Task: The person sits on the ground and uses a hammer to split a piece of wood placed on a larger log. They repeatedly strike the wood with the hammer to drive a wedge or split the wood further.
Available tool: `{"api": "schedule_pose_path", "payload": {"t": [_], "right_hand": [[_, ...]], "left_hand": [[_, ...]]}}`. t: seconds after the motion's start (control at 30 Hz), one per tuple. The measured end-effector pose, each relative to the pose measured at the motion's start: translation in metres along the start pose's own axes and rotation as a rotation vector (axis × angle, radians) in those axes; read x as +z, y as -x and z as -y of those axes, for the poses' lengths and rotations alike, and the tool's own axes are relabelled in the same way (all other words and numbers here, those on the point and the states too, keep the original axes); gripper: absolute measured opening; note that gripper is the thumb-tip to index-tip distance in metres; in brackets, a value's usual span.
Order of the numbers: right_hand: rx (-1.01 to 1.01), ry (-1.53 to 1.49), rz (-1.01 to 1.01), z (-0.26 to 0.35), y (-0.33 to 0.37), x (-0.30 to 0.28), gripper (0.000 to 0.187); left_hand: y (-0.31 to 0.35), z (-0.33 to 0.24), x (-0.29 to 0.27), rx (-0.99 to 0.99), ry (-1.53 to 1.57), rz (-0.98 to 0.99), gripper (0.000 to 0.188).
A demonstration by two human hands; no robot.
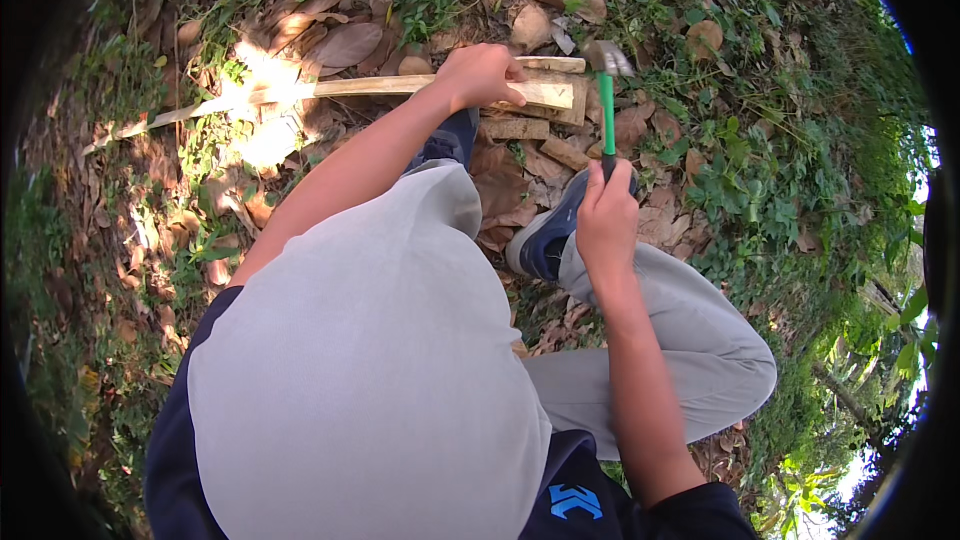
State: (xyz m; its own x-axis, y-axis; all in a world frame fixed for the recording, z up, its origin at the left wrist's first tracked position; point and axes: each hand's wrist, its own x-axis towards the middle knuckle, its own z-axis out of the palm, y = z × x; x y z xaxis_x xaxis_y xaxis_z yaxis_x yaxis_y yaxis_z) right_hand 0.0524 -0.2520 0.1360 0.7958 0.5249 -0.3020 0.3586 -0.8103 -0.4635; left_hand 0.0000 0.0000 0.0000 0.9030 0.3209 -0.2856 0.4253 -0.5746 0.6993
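Note:
My left hand is closed around a long, pale wooden strip near its right end. The strip runs off to the far left, low over the leaves. Under and beside that end lie shorter wooden pieces, one a pale slat just beyond my fingers. My right hand grips a hammer by the black end of its green handle. Its metal head is up, just right of the wood ends; whether it touches them I cannot tell.
A short wooden block and a smaller wood piece lie nearer to me. My blue shoe stands beside them. Dry brown leaves and green plants cover the ground around. Sunlight glares on the left.

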Motion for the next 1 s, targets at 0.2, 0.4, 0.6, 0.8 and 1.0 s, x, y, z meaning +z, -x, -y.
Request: {"api": "schedule_pose_path", "payload": {"t": [0.2,0.4,0.6,0.8,1.0], "right_hand": [[0.021,0.187,0.102,0.035,0.008,-0.023,0.032],[-0.273,-0.177,-0.203,0.069,0.001,-0.044,0.020],[0.011,0.291,0.063,-0.012,0.006,0.023,0.024],[-0.107,-0.023,0.048,0.040,0.006,-0.025,0.027],[-0.268,-0.172,-0.146,0.029,0.001,-0.014,0.024]], "left_hand": [[0.005,0.001,0.003,0.000,0.036,-0.026,0.047],[0.005,0.006,0.003,-0.028,0.044,-0.018,0.046],[0.003,0.002,0.003,0.013,0.043,-0.041,0.045],[0.004,0.005,0.003,0.019,0.052,-0.050,0.043],[0.005,0.004,0.003,0.018,0.044,-0.059,0.043]]}}
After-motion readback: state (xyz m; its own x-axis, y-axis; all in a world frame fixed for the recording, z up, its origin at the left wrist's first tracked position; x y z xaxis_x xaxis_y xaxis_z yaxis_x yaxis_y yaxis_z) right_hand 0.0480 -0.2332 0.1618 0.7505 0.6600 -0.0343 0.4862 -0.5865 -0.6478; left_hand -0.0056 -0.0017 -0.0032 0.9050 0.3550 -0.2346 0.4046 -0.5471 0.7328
